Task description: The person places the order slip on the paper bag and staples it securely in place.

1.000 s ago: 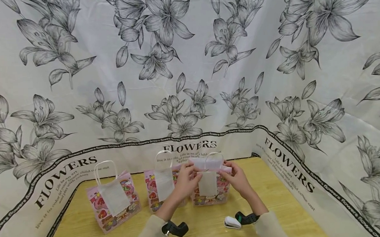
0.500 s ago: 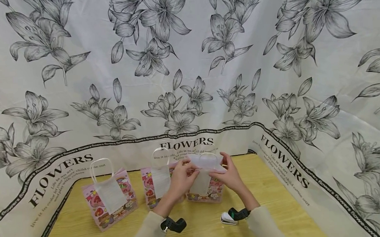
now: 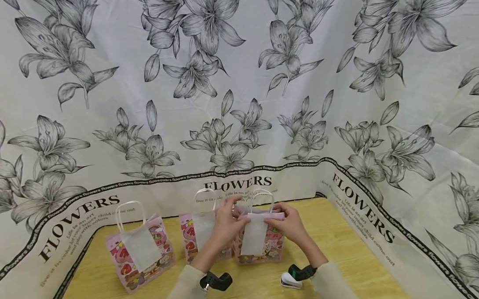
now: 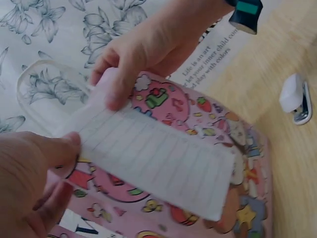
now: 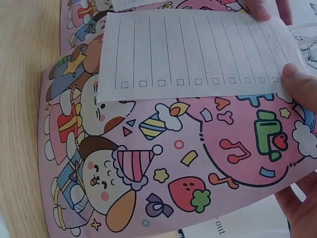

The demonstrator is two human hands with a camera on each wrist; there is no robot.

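Note:
In the head view a pink cartoon-printed paper bag with white handles stands on the table between both hands. A white lined checklist slip hangs over its front, its upper end at the bag's rim. My left hand has its thumb on the slip's top corner, pinching it at the rim. My right hand pinches the same rim farther right, with its thumb in front at the slip's edge and other fingers behind. Small checkboxes line one long edge of the slip in the right wrist view.
Two similar bags with white slips on their fronts stand to the left: a middle bag, partly behind my left arm, and a far-left bag. A white stapler lies near my right wrist. Flower-printed cloth surrounds the wooden table.
The bag's top, earlier tipped with its pale inside showing, has come upright with the handles standing. The slip now leans lower left across the bag's front. Both hands have stayed at the rim.

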